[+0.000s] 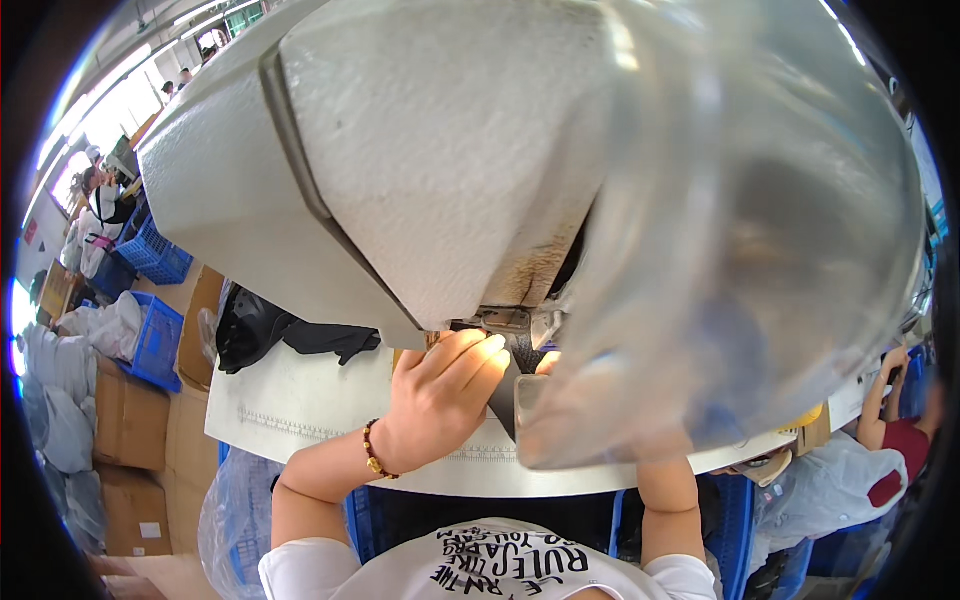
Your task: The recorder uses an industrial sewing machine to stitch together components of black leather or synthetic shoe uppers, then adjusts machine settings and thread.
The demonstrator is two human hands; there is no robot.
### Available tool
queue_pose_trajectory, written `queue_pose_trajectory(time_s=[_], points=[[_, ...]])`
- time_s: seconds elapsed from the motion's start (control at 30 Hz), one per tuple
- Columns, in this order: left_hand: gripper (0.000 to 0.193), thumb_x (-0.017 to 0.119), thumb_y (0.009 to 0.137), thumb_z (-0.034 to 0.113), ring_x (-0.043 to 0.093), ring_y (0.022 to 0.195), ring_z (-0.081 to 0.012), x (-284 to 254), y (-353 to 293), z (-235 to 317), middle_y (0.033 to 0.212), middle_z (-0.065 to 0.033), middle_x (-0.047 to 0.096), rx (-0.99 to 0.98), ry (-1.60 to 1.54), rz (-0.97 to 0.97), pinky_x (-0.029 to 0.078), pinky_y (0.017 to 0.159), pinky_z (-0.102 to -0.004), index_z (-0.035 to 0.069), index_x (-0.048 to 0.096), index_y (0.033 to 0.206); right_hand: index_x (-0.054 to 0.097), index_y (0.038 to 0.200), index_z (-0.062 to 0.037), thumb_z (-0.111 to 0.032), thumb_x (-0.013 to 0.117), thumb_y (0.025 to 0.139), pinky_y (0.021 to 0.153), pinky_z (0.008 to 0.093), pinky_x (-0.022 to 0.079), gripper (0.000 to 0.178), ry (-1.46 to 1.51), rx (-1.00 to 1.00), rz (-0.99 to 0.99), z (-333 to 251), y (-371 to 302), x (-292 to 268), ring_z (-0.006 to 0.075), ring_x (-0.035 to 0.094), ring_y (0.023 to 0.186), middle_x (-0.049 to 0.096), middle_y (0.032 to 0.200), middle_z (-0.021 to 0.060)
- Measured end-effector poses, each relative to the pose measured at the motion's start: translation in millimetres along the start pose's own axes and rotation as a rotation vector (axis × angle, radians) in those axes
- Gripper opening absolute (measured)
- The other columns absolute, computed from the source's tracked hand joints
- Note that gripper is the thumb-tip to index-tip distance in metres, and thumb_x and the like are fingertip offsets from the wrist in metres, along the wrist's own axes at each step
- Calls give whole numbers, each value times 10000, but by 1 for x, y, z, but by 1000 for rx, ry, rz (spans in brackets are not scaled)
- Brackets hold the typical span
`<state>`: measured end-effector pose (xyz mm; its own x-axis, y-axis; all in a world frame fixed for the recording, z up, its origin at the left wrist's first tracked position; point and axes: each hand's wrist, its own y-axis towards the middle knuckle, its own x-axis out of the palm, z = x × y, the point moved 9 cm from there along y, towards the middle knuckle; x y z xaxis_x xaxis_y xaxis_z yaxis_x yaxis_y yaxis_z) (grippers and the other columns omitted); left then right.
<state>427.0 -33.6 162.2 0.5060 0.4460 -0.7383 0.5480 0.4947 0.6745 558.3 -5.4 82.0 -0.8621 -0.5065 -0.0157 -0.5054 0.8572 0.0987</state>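
Observation:
A large off-white machine head, apparently a sewing machine (450, 150), fills the upper middle, with a small metal foot (505, 319) low on it in the lamplight. My left hand (440, 395), a beaded bracelet at its wrist, is closed just in front of the foot. Its bent fingers press together at the edge of a dark piece of material (505, 402) lying under the foot. On the other side is my right hand (548, 364); only a fingertip shows plainly. The rest blurs behind a clear plastic shield (690, 330), so its grip is hidden.
Black cloth pieces (300, 335) lie on the white tabletop (300, 400), left of the machine. Cardboard boxes (130, 415) and blue crates (155, 345) stand further left. A bagged bundle (830, 490) and another person's arm (875, 410) are at the right.

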Motion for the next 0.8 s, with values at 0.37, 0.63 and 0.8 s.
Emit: queue_pose_trajectory(time_s=[0.37,0.63,0.8], points=[[333,582,610,92,604,778,-170,-9,-6,0,926,-60,613,115,-57,14,451,503,-253,9,626,930,619,891,-52,-43,640,753,664,339,482,141,-181,-214,358,28,-15,11,226,593,750,611,834,84],[348,566,675,74,536,551,-94,1,-5,-11,922,-58,564,155,12,-110,397,393,-222,25,613,1016,599,825,-38,-7,621,764,605,295,461,72,-217,-232,386,32,-6,15,169,580,696,593,787,61],[378,541,713,70,502,506,-101,8,-9,-17,969,-38,549,66,-15,-172,372,414,-246,47,595,1086,597,844,-30,15,616,762,648,258,454,95,-144,-214,452,22,-10,13,106,556,741,593,812,23]])
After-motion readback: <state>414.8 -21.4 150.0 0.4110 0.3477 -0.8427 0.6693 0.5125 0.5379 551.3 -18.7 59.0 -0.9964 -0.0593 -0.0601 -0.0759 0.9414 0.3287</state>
